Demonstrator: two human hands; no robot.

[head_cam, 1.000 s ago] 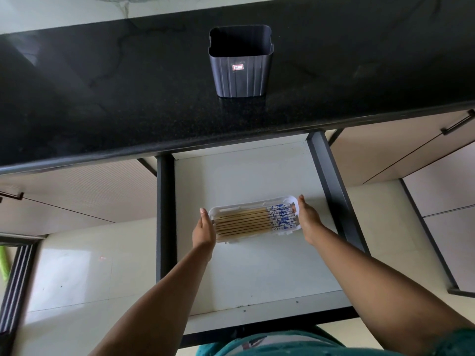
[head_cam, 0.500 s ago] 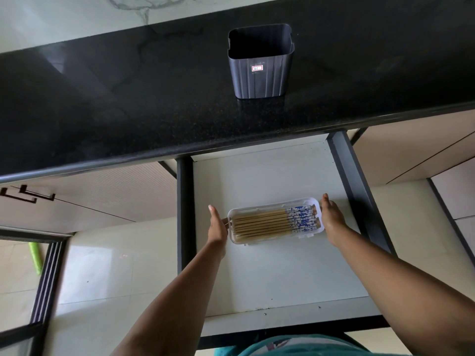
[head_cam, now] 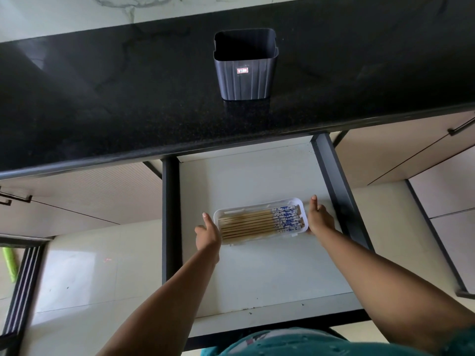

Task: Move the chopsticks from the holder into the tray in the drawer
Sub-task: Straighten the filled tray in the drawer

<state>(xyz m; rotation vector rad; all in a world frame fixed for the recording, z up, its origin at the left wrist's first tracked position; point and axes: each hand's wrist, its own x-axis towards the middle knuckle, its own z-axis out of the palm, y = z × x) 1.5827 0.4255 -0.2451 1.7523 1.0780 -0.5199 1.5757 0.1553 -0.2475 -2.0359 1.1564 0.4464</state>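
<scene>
A white tray (head_cam: 259, 202) rests on the floor of the open drawer (head_cam: 272, 273). Several wooden chopsticks (head_cam: 246, 224) with blue-and-white patterned ends lie side by side in it, ends pointing right. My left hand (head_cam: 207, 233) presses against the tray's left end, fingers together and thumb out. My right hand (head_cam: 320, 218) holds the tray's right end. The dark grey ribbed holder (head_cam: 245, 73) stands upright on the black countertop (head_cam: 102, 98) behind the drawer, and nothing shows inside it.
The drawer has dark metal side rails (head_cam: 336, 186). Closed beige cabinet fronts with black handles (head_cam: 460, 128) flank it. A pale tiled floor (head_cam: 92, 265) lies below, with a green object (head_cam: 9, 263) at the far left.
Both hands stay at the ends of the tray with the chopsticks. The view has shifted, and the tray sits slightly nearer the drawer's front.
</scene>
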